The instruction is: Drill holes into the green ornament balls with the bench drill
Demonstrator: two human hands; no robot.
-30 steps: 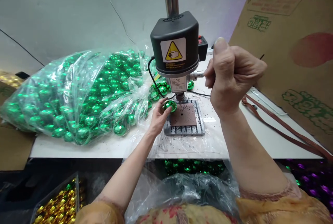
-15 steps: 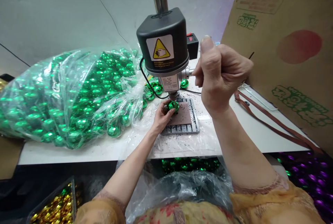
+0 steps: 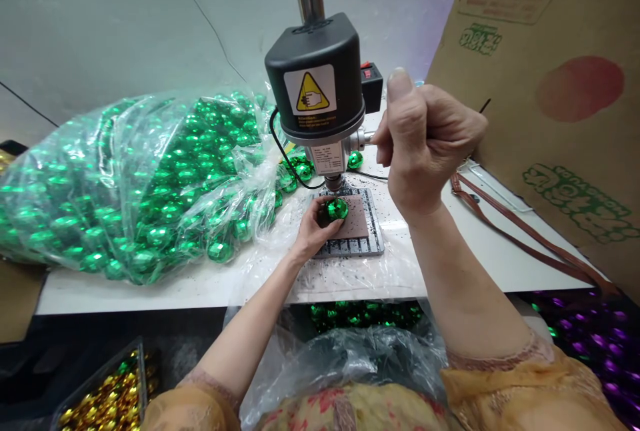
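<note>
My left hand [image 3: 316, 225] pinches a shiny green faceted ball [image 3: 338, 208] between thumb and fingers, just below the chuck [image 3: 334, 182] of a small bench drill press [image 3: 315, 81]. Under the ball lies a brownish board [image 3: 356, 221] on the machine's slotted metal base [image 3: 375, 237], strewn with dark shavings. To the right of the drill head, my right hand [image 3: 425, 141] is closed in a fist around the drill press handle [image 3: 369, 138]; most of that handle is hidden by the fingers.
A big clear bag of green balls [image 3: 135, 184] spills across the left of the white table [image 3: 160, 297]. A cardboard box [image 3: 560, 131] and a brown strap [image 3: 530, 241] are at right. Gold balls [image 3: 107, 394] sit in a bin below left, purple ones [image 3: 600, 344] below right.
The green ball has moved slightly right and toward me, out from under the chuck, with my left hand still on it. My right hand stays on the handle.
</note>
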